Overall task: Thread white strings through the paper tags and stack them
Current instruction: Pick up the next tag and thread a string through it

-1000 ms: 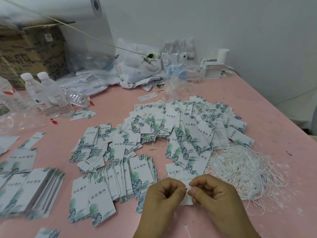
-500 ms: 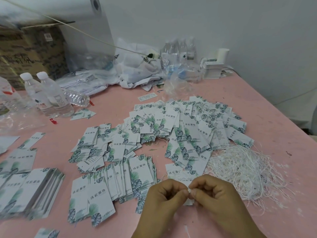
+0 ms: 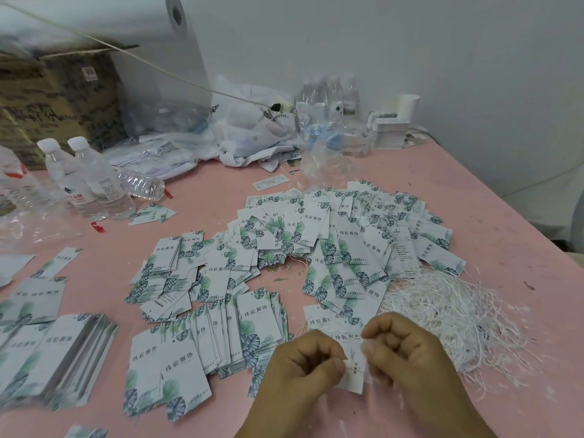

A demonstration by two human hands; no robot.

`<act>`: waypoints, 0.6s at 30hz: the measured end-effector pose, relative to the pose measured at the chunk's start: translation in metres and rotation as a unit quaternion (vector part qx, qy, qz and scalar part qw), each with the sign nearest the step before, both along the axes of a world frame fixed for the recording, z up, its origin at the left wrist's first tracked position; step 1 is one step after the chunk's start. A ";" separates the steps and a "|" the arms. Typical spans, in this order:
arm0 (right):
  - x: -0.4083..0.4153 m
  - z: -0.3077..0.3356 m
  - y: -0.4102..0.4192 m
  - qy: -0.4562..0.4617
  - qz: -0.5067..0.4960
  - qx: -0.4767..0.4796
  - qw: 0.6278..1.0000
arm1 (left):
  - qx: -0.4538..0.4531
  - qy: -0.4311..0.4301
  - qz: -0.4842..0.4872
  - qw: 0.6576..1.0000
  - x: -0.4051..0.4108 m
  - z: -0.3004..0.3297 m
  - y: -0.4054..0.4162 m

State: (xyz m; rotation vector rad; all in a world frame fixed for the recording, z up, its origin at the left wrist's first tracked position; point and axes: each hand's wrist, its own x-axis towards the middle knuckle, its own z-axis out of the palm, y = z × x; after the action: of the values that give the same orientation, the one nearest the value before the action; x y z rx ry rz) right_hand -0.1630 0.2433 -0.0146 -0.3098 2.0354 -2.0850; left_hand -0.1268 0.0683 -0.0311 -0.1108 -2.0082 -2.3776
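Hands meet low over the pink surface (image 3: 493,216): left hand (image 3: 303,365) and right hand (image 3: 407,352) both pinch a white paper tag (image 3: 355,374) with leaf print, beside loose white strings (image 3: 448,311) and tags printed 伟宸服饰 (image 3: 316,245).

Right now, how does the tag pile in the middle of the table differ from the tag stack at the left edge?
The middle pile is spread loosely, tags pointing many ways; the left stack is squared, tags lying one upon another. White strings show among the middle pile; none can be seen on the left stack. Both carry the same green leaf print.
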 end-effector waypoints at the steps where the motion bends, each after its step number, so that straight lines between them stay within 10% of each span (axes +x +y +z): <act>1: -0.001 0.000 0.003 0.018 -0.012 0.005 1.000 | 0.026 0.007 -0.013 1.000 0.000 0.002 0.000; 11: 0.011 -0.016 -0.016 -0.042 0.175 0.060 0.982 | 0.435 -0.005 -0.133 0.890 -0.002 0.011 -0.013; 18: 0.005 -0.013 -0.009 -0.120 0.166 0.007 0.979 | 0.443 -0.108 0.159 0.876 -0.018 0.003 -0.020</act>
State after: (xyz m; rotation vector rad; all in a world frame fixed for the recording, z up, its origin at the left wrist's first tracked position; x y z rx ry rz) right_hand -0.1580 0.2345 -0.0281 -0.3494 1.7228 -1.8089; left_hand -0.1448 0.0480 -0.0284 0.4798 -0.6987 -2.8599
